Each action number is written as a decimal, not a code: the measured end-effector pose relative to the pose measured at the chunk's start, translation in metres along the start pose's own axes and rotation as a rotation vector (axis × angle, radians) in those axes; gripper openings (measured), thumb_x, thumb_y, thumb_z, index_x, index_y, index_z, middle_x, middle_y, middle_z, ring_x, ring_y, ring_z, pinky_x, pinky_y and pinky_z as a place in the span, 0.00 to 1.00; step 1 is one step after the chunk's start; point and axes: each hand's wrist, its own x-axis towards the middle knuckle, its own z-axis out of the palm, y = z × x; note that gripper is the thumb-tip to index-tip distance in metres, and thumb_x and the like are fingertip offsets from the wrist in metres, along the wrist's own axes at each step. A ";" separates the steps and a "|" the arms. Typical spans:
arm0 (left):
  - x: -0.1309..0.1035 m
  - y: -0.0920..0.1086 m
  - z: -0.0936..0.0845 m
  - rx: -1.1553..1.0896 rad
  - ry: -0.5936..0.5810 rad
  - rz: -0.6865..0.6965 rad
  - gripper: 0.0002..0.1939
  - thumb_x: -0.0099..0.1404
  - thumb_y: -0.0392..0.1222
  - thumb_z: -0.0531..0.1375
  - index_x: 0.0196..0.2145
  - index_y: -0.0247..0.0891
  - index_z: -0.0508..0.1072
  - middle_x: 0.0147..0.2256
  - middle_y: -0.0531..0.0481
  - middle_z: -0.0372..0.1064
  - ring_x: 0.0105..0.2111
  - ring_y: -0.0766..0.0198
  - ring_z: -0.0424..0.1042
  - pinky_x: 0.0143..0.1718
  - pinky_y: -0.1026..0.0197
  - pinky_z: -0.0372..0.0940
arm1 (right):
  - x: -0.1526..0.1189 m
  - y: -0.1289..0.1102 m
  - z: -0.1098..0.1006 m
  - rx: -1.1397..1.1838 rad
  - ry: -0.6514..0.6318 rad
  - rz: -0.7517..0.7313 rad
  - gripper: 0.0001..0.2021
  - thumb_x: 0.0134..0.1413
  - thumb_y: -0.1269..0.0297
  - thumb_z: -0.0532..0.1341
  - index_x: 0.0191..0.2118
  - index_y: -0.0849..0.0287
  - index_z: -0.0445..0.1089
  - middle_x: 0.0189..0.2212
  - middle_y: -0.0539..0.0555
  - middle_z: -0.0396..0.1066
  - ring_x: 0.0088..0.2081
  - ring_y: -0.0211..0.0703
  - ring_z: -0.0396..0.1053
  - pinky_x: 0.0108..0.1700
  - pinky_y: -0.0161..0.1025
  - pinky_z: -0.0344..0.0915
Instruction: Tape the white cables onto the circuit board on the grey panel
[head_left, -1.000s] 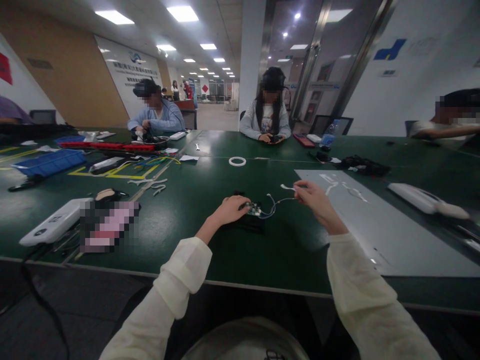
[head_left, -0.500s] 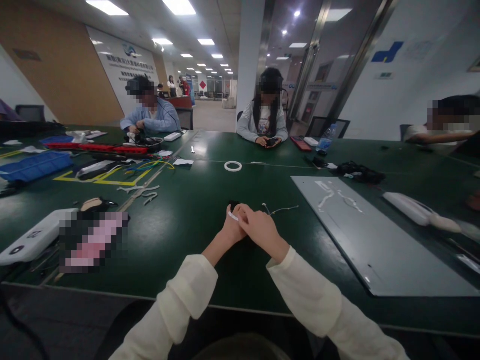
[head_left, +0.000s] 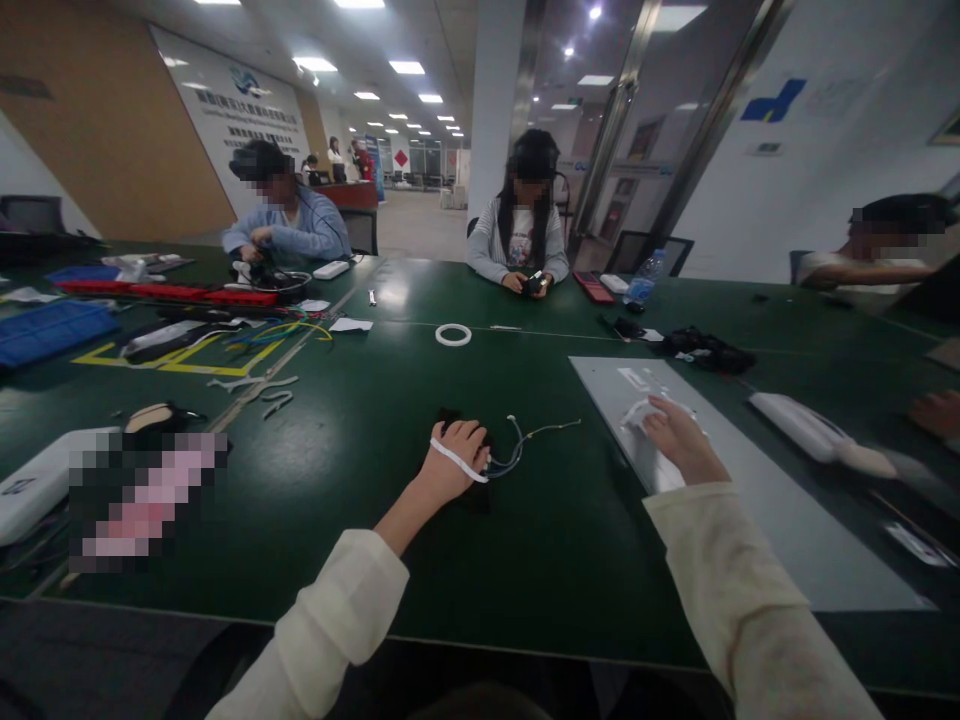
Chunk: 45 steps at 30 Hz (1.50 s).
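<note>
My left hand lies palm down over a dark, flat black item, its fingers curled onto it; most of the item is hidden beneath. A narrow white strip crosses the back of this hand. From the fingertips a thin grey cable curves out to the right over the table. At the grey board, my right hand pinches a white strip near the board's left edge. The exact grip point is partly covered by the fingers.
A white ring lies on the green table. Grey strips, a white device and a blue tray are at left. Further right are black cloth-like items and a bottle. Other people sit around the table.
My hands were together over the black item. The right hand has moved right to the white strips on the board; the left has stayed, lowering onto the item. The view has shifted slightly.
</note>
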 end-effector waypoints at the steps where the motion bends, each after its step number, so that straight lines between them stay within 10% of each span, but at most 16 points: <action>1: 0.000 0.000 0.000 -0.001 -0.007 -0.001 0.20 0.69 0.47 0.44 0.53 0.39 0.64 0.54 0.45 0.63 0.55 0.56 0.60 0.55 0.45 0.53 | 0.004 0.002 0.002 0.037 -0.005 0.045 0.06 0.44 0.63 0.57 0.30 0.56 0.64 0.30 0.55 0.67 0.36 0.44 0.69 0.39 0.41 0.70; 6: 0.000 0.000 -0.001 0.017 -0.020 -0.013 0.20 0.69 0.47 0.44 0.53 0.39 0.65 0.54 0.45 0.63 0.55 0.55 0.60 0.55 0.44 0.54 | 0.005 0.007 0.015 0.203 -0.007 0.216 0.07 0.39 0.66 0.61 0.29 0.59 0.66 0.28 0.51 0.67 0.30 0.36 0.67 0.32 0.31 0.68; 15: -0.001 0.001 0.001 0.050 0.006 0.013 0.20 0.69 0.46 0.44 0.52 0.38 0.65 0.53 0.44 0.64 0.53 0.55 0.62 0.53 0.44 0.56 | -0.045 -0.023 0.041 0.314 0.093 0.029 0.09 0.38 0.67 0.59 0.30 0.61 0.71 0.27 0.51 0.70 0.31 0.35 0.68 0.32 0.30 0.65; 22: -0.003 0.001 0.008 0.076 0.046 0.016 0.17 0.69 0.44 0.45 0.49 0.38 0.67 0.49 0.42 0.67 0.49 0.53 0.64 0.49 0.45 0.57 | -0.167 -0.091 0.117 0.334 -0.544 -0.096 0.11 0.46 0.59 0.62 0.35 0.59 0.70 0.28 0.48 0.68 0.24 0.30 0.64 0.28 0.30 0.63; 25: -0.003 0.000 0.007 0.074 -0.034 0.004 0.16 0.67 0.43 0.47 0.47 0.37 0.68 0.48 0.42 0.67 0.49 0.52 0.64 0.49 0.44 0.56 | -0.215 -0.105 0.147 0.208 -0.719 -0.271 0.11 0.54 0.60 0.56 0.40 0.59 0.68 0.27 0.48 0.69 0.23 0.31 0.63 0.28 0.32 0.62; 31: -0.007 0.000 0.001 0.112 -0.136 0.053 0.19 0.65 0.41 0.51 0.54 0.40 0.63 0.58 0.43 0.58 0.56 0.50 0.56 0.55 0.40 0.50 | -0.254 -0.106 0.174 -0.563 -0.496 -0.576 0.15 0.60 0.67 0.52 0.52 0.58 0.61 0.39 0.58 0.70 0.38 0.43 0.70 0.39 0.37 0.64; 40: -0.007 0.001 0.000 0.136 -0.066 0.041 0.17 0.66 0.43 0.50 0.51 0.38 0.65 0.53 0.41 0.62 0.52 0.52 0.62 0.50 0.46 0.57 | -0.262 -0.098 0.144 -0.824 -0.349 -0.728 0.22 0.59 0.59 0.52 0.59 0.55 0.55 0.25 0.55 0.71 0.21 0.44 0.67 0.24 0.37 0.59; 45: -0.006 0.000 0.005 0.119 0.000 0.027 0.19 0.69 0.45 0.44 0.50 0.36 0.66 0.50 0.42 0.66 0.50 0.54 0.64 0.50 0.47 0.57 | -0.193 -0.074 0.077 -0.655 -0.376 -0.539 0.19 0.55 0.57 0.56 0.52 0.52 0.63 0.21 0.47 0.69 0.21 0.38 0.67 0.26 0.33 0.58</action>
